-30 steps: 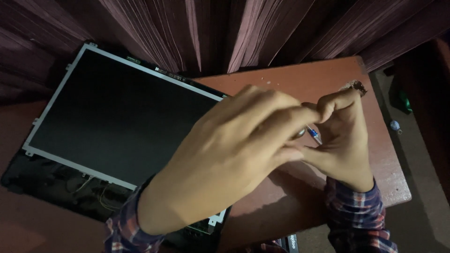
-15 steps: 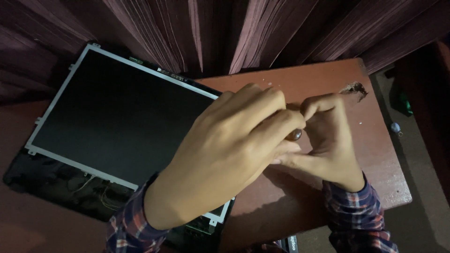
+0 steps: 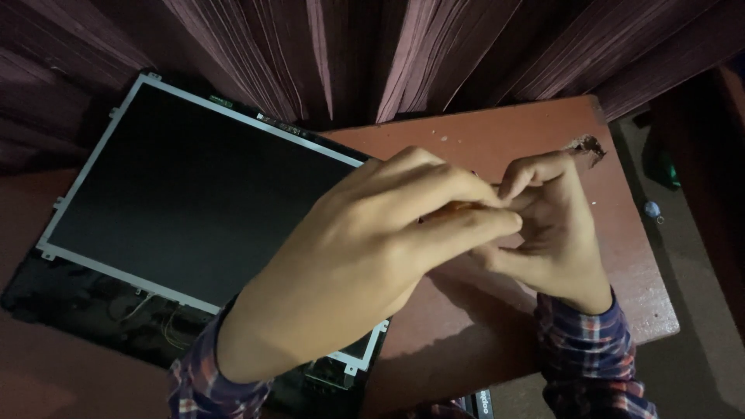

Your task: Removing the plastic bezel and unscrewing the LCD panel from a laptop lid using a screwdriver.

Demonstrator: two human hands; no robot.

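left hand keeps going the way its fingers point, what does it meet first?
The right hand. The left hand points right across the table, and its fingertips already meet the right fingers around a small orange item. Depth looks the same for both, though one view cannot confirm it.

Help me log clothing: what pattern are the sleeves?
Plaid, red and blue, on both sleeves, in the head view.

Dim maroon curtain (image 3: 372, 54) behind reddish table (image 3: 621, 256)
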